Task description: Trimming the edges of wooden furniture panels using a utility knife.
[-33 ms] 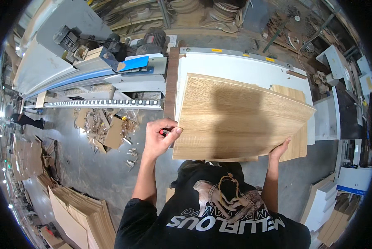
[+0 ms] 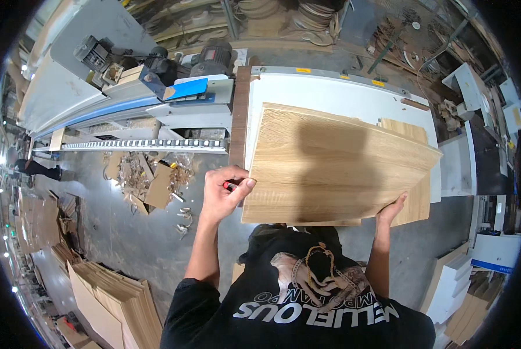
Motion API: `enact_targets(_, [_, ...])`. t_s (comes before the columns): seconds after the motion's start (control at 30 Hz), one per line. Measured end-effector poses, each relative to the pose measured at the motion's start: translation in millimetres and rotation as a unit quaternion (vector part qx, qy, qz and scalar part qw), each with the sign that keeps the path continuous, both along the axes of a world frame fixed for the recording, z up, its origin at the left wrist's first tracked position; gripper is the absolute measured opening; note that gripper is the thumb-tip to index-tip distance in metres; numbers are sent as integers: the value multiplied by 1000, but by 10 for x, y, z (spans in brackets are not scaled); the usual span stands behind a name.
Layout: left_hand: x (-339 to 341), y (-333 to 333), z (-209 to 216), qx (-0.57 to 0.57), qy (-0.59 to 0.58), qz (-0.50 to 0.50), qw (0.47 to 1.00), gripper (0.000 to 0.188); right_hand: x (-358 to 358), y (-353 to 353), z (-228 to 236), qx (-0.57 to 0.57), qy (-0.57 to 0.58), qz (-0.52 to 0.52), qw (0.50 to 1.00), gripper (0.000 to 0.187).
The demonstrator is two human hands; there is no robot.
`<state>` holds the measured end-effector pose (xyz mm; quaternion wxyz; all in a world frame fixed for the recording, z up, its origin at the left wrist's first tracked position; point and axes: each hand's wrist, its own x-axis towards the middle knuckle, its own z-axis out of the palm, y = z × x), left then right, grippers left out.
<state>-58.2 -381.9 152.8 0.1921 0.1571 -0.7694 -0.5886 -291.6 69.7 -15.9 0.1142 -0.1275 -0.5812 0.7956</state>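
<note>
A light wood-grain board (image 2: 342, 168) is held tilted over the white worktop (image 2: 283, 87), my shadow falling across it. At its left edge is my left hand (image 2: 224, 189), closed with the thumb against the edge. A small red and dark object (image 2: 230, 185) is tucked in that same hand; most of it is hidden, so its kind is unclear. My right hand (image 2: 391, 210) is wrapped round the near right edge, fingers partly out of sight under the board. Another wood-grain panel (image 2: 417, 203) lies beneath, jutting out at the right.
A machine with motors (image 2: 214, 57) and a chain conveyor (image 2: 144, 145) stands at the left. Wood offcuts (image 2: 158, 180) litter the floor there. Stacked boards (image 2: 115, 296) lean at the lower left, white panels (image 2: 446, 285) at the lower right. Far left, another person's leg (image 2: 42, 169) shows.
</note>
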Motion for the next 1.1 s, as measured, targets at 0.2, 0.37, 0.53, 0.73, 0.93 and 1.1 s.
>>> enact_targets(0.2, [-31,111,115,-25,46,-11,999,20,-12,26,3,-12,-12,-8,1000,77])
enact_targets(0.37, [-14,188,85,-22,63,-12,998,19,-27,94,39,19,-38,42,998,78])
enact_targets(0.53, [-43,281,89,60,51,-22,997,22,-109,184,67,44,-117,97,987,80])
enact_targets(0.73, [-165,375,76,121,58,-4,991,28,-163,169,-128,192,-236,215,928,86])
enact_targets(0.93, [-253,345,-19,225,95,-36,969,27,-95,130,-301,206,-287,298,887,84])
enact_targets(1.1, [-232,317,-85,239,86,-34,967,27,-25,116,-322,125,-324,352,869,79])
